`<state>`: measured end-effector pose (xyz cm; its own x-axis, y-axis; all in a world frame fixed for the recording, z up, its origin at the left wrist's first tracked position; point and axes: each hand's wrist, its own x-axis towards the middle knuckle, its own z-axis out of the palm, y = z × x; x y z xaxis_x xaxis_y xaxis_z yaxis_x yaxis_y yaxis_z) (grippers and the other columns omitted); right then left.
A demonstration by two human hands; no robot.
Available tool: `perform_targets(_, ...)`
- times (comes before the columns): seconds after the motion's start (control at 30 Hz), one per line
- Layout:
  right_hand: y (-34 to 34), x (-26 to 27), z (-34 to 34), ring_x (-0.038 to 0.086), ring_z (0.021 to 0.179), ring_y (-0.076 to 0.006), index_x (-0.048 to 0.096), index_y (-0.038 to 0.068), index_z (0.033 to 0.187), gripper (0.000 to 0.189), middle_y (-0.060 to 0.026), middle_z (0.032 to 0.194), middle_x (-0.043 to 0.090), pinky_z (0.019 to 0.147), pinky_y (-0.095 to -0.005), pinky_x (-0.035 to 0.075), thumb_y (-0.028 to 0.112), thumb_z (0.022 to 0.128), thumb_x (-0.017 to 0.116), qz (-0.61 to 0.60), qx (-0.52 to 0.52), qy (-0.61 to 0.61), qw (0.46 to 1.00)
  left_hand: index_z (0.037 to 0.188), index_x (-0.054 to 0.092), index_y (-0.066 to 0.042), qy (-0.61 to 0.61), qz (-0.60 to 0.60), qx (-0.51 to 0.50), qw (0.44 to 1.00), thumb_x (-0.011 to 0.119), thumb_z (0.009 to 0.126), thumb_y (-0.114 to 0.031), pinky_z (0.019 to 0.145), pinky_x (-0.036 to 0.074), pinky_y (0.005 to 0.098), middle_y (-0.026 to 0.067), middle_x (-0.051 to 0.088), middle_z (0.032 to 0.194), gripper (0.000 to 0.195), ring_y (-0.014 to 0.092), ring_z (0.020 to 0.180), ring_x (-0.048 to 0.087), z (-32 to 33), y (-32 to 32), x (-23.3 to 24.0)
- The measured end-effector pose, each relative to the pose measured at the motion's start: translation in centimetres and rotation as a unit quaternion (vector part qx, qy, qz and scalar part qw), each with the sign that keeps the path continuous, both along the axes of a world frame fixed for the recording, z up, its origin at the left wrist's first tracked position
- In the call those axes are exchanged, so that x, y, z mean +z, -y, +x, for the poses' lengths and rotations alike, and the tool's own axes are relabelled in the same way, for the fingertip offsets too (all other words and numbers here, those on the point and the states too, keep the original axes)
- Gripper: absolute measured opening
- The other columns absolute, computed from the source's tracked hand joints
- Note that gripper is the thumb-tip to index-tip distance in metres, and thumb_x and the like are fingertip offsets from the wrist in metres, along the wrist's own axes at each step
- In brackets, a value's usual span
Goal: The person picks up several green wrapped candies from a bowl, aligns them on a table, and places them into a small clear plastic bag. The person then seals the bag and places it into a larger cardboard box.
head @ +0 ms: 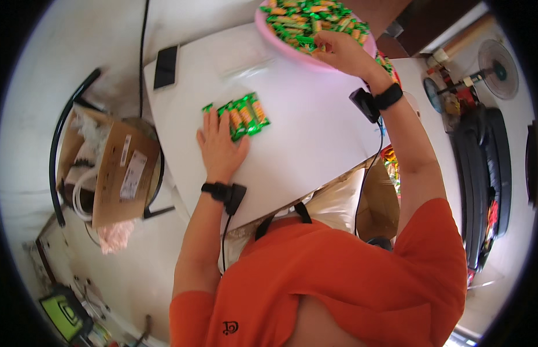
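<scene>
On the white table (pixel 295 143) lies a side-by-side row of several small green-and-orange wrapped snack packets (pixel 247 115). My left hand (pixel 221 139) rests with spread fingers on the left end of this row, covering part of it. At the table's far right, a pink basin (pixel 279 45) is heaped with loose packets of the same kind. My right hand (pixel 344 52) is over the basin's near rim, its thumb and fingertips closed on one green packet (pixel 307 41). Beyond the row, thin clear plastic bags (pixel 249 69) lie flat.
A smartphone (pixel 166 67) lies at the table's far left corner. Left of the table, an open cardboard box (pixel 121 169) sits on a black-framed chair (pixel 56 130). More packets (pixel 385 65) show behind the basin. Another cardboard box (pixel 375 204) stands below the table's right edge. Cables hang from both wrist devices.
</scene>
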<state>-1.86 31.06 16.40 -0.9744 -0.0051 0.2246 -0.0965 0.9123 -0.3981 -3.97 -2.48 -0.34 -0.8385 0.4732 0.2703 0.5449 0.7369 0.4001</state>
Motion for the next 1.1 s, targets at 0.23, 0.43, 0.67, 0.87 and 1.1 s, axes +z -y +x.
perform_targets(0.23, 8.7, -8.6, -0.5, 0.066, 0.082, -0.0349, 0.056, 0.002, 0.102, 0.034, -0.0174, 0.084, 0.067, 0.071, -0.0452, 0.05, 0.027, 0.082, 0.068, -0.065, -0.04, 0.133, 0.988, 0.142, 0.045, -0.008, 0.01, 0.003, 0.002, 1.0, 0.071, 0.078, -0.035, 0.113, 0.022, 0.059, 0.0193, 0.032, 0.156, 0.074, 0.035, 0.147, 0.023, 0.1, 0.1, 0.4)
perform_targets(0.43, 10.0, -13.4, -1.2, 0.065, 0.086, -0.0409, 0.054, 0.001, 0.099, 0.041, -0.0226, 0.088, 0.066, 0.075, -0.0477, 0.049, 0.037, 0.086, 0.069, -0.084, -0.06, 0.142, 0.985, 0.143, 0.046, -0.01, 0.016, 0.006, -0.001, 1.0, 0.072, 0.078, -0.036, 0.114, 0.021, 0.0588, 0.0196, 0.03, 0.157, 0.075, 0.035, 0.148, 0.021, 0.1, -0.1, 0.8)
perform_targets(0.67, 9.0, -7.9, -2.7, 0.063, 0.086, -0.0408, 0.064, 0.004, 0.085, 0.036, -0.0188, 0.087, 0.066, 0.076, -0.0501, 0.049, 0.038, 0.093, 0.056, 0.004, -0.018, 0.052, 0.998, 0.145, 0.043, -0.01, 0.045, 0.014, 0.0, 0.999, 0.072, 0.078, -0.036, 0.115, 0.019, 0.0574, 0.0211, 0.026, 0.158, 0.077, 0.036, 0.148, 0.02, 0.3, 0.1, 1.2)
perform_targets(0.87, 0.4, -2.7, -7.8, 0.064, 0.084, -0.0402, 0.065, 0.002, 0.085, 0.022, -0.022, 0.088, 0.067, 0.076, -0.0503, 0.05, 0.019, 0.089, 0.051, -0.043, -0.098, -0.026, 0.994, 0.144, 0.043, -0.008, 0.045, 0.009, -0.001, 0.999, 0.071, 0.079, -0.036, 0.116, 0.018, 0.0571, 0.0223, 0.026, 0.158, 0.077, 0.036, 0.148, 0.02, 0.3, 0.0, 1.2)
perform_targets(1.1, -5.8, -4.0, -14.7, 0.068, 0.095, -0.0312, 0.072, 0.006, 0.098, 0.023, -0.0155, 0.097, 0.071, 0.084, -0.0423, 0.053, 0.005, 0.082, 0.055, 0.099, -0.13, 0.068, 0.984, 0.143, 0.044, -0.006, 0.025, 0.026, -0.012, 0.999, 0.071, 0.078, -0.035, 0.114, 0.02, 0.0593, 0.0233, 0.027, 0.157, 0.077, 0.038, 0.147, 0.022, 0.3, 0.2, 0.9)
